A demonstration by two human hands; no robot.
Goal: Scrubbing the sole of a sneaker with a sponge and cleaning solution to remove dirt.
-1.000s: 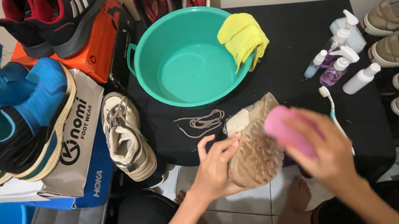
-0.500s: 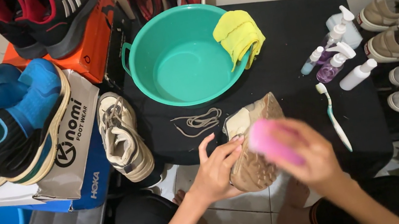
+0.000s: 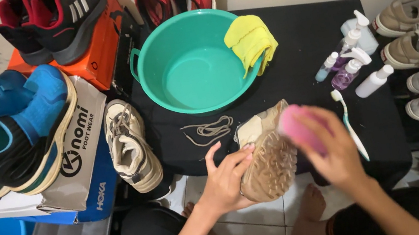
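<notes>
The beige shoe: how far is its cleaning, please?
Done: the laces are out and lie on the black table. In hand: the left hand holds the beige shoe sole-up while the right hand presses a pink brush on it. Left: the second beige shoe lies untouched.

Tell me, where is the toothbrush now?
In the head view the toothbrush lies on the black table, just right of the right hand and below the small bottles.

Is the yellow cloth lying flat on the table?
No, the yellow cloth hangs over the rim of the green basin, not flat on the black table.
</notes>
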